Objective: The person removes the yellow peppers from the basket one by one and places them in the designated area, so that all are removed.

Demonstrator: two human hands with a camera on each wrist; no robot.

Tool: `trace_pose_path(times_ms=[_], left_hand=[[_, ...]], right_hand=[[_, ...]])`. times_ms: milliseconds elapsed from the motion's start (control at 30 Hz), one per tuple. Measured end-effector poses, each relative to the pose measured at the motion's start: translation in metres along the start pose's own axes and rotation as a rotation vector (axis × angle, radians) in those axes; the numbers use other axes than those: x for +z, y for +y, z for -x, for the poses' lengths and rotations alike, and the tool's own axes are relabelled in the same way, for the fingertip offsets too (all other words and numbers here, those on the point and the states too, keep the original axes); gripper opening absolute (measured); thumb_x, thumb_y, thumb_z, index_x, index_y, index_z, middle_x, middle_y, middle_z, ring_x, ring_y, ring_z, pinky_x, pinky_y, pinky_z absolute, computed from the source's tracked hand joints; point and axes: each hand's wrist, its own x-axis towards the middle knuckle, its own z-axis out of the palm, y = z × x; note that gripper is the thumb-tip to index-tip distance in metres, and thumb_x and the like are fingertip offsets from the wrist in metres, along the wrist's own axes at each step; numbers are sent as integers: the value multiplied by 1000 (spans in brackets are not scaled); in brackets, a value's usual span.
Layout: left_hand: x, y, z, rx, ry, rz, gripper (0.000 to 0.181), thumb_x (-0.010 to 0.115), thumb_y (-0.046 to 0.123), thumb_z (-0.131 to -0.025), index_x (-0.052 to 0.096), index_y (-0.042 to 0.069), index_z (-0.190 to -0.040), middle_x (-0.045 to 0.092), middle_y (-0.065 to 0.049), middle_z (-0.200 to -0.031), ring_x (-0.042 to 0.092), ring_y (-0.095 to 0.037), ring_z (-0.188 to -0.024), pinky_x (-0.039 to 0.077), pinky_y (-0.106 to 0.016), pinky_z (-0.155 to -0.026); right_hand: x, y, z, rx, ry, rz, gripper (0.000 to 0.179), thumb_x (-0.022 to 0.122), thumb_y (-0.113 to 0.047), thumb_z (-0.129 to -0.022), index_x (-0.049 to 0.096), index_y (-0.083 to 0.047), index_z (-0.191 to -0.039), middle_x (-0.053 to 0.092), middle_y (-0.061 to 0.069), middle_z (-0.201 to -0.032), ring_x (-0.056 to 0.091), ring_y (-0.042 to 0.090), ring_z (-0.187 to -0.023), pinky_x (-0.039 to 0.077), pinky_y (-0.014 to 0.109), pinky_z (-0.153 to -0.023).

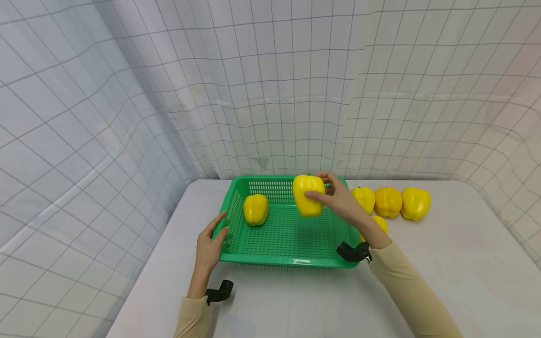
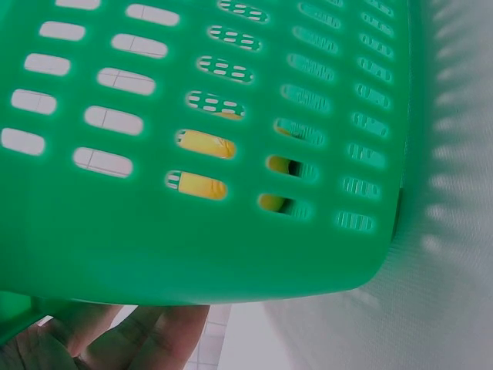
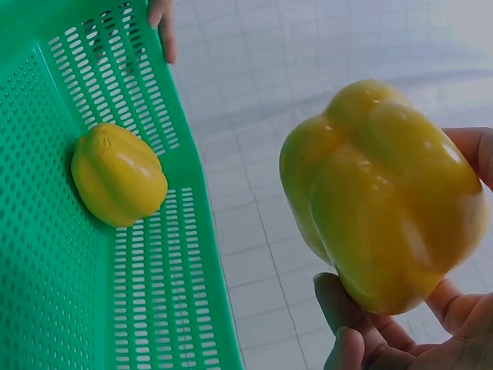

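My right hand grips a yellow bell pepper by its side, thumb in front, and holds it up over the right half of a green plastic basket. In the right wrist view the lobed end of this pepper faces the camera. At the basket's left rim my left hand holds on, its fingertips partly hidden by the rim in the left wrist view. Inside the basket, near the back left corner, lies another yellow bell pepper.
Right of the basket, a row of yellow bell peppers sits on the white table. One more pepper lies nearer, partly covered by my right forearm. Behind the table hangs a white curtain with a grid pattern.
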Motion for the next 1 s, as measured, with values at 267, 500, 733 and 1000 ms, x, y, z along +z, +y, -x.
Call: trace_pose_path(times_ms=[267, 500, 733, 1000], left_hand=[[0, -2, -1, 3, -4, -6, 44, 53, 7, -96, 46, 1, -139, 39, -22, -143, 37, -35, -130, 33, -51, -101], [-1, -36, -15, 3, -3, 2, 44, 55, 14, -97, 49, 11, -140, 41, -15, -144, 37, -29, -130, 33, -49, -101], [0, -41, -17, 40, 5, 1, 44, 56, 14, -96, 50, 12, -139, 42, -15, -143, 38, -30, -130, 34, -50, -100], [1, -43, -17, 42, 8, 11, 44, 56, 15, -96, 50, 12, -139, 41, -14, -143, 39, -30, -129, 34, -49, -101]], right_hand=[[-26, 14, 17, 12, 102, -18, 55, 65, -36, -90, 41, -11, -134, 37, 15, -130, 51, 30, -96, 50, 38, -74], [-46, 25, 36, 43, 225, -27, 56, 63, -35, -91, 41, -11, -136, 39, 13, -122, 49, 26, -91, 49, 30, -67], [-63, 39, 51, 52, 317, -35, 49, 65, -34, -91, 48, -17, -133, 46, 6, -113, 43, 21, -89, 44, 25, -66], [-81, 56, 66, 78, 394, -10, 53, 61, -37, -92, 45, -20, -140, 44, 3, -114, 44, 19, -90, 47, 20, -67]])
